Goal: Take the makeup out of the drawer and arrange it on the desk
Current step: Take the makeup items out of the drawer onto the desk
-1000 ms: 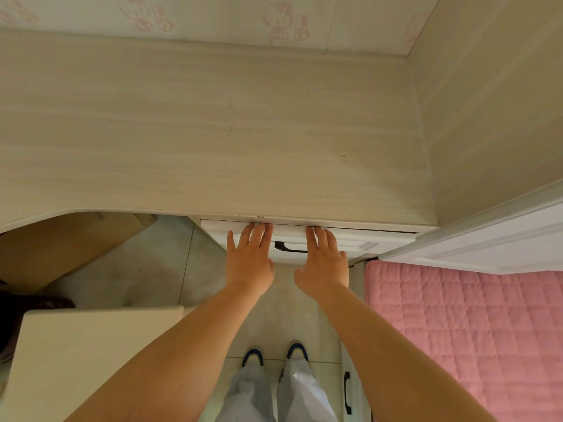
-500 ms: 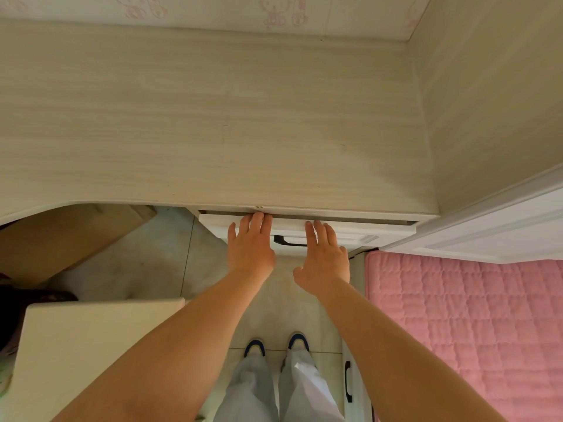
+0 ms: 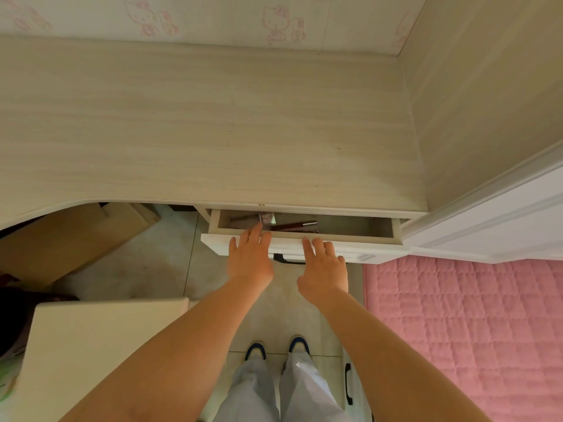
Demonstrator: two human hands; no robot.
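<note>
The white drawer (image 3: 377, 250) under the pale wood desk (image 3: 213, 132) stands partly pulled out. Inside lie a dark red makeup tube (image 3: 294, 225) and a small clear-capped item (image 3: 267, 217); the rest of the drawer's inside is hidden beneath the desk edge. My left hand (image 3: 250, 257) rests with spread fingers on the drawer's front rim, fingertips reaching over it near the makeup. My right hand (image 3: 323, 266) lies flat on the drawer front just right of the black handle (image 3: 286, 259). Neither hand holds anything.
A pink quilted bed (image 3: 463, 324) lies at the right, beside a white cabinet panel (image 3: 499, 226). A cream stool or box top (image 3: 91, 345) sits at the lower left, with a brown cardboard box (image 3: 70, 239) under the desk. My feet stand on the tiled floor.
The drawer has slid out from nearly shut to partly open, showing the makeup inside. Both hands moved back toward me with its front.
</note>
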